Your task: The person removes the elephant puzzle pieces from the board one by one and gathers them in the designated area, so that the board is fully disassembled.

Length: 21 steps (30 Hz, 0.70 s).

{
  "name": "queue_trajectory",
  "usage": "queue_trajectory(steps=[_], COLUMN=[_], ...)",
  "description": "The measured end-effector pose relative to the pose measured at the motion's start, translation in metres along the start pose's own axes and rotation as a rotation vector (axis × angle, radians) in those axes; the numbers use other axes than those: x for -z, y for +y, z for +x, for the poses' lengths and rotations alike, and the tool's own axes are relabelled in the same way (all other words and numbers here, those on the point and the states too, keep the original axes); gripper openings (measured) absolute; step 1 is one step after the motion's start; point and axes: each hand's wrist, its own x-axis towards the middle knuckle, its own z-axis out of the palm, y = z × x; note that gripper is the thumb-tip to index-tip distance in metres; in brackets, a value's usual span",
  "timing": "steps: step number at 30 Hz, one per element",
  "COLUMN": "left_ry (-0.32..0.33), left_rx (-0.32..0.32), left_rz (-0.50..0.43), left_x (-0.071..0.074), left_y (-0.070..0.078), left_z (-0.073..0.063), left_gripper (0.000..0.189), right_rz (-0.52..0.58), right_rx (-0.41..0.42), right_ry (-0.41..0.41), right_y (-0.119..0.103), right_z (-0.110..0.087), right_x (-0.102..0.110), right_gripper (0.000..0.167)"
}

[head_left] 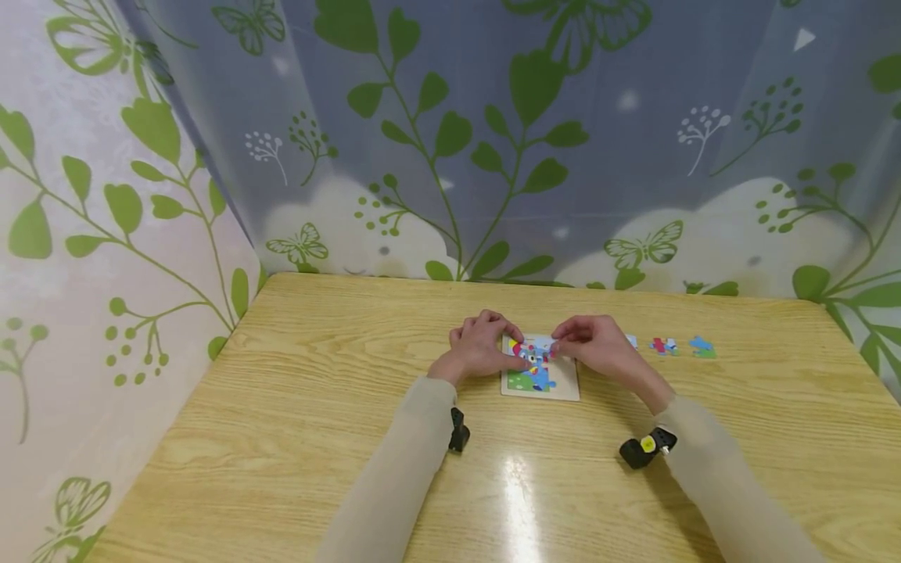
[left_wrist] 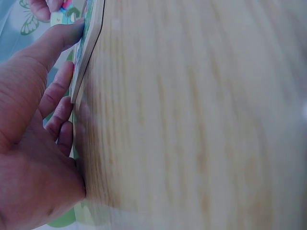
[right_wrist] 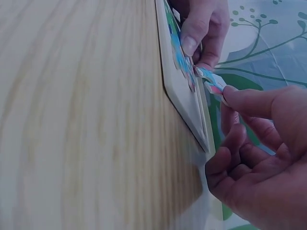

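A small jigsaw puzzle board [head_left: 563,389] lies on the wooden table, partly covered with joined pieces of a colourful cartoon picture [head_left: 538,378]. Its right part shows bare backing. My left hand [head_left: 482,346] holds the board from its left side, thumb pressed on the picture and the index fingertip near the upper corner; the thumb [left_wrist: 62,38] lies over the edge in the left wrist view. Between thumb and index finger, my right hand [head_left: 594,344] pinches a blue, white and pink puzzle piece [right_wrist: 215,83], tilted over the board's far edge.
Right of the board, loose puzzle pieces lie in a row, among them a red and blue piece [head_left: 663,346] and a blue and green piece [head_left: 701,347]. Behind the wooden table [head_left: 317,422] hangs a leaf-patterned curtain [head_left: 450,195]; another patterned cloth stands at the left.
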Motion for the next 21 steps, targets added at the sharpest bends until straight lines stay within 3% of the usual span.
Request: queue_trajectory(steps=[21], left_ry=[-0.004], left_rx=[-0.015], left_rz=[-0.012], left_x=[-0.001], left_y=[-0.002], left_z=[0.001], left_gripper=[0.035], right_rz=[0.014], right_rx=[0.018], right_ry=[0.022], right_y=[0.006], right_z=[-0.031], right_x=[0.021], right_gripper=[0.021])
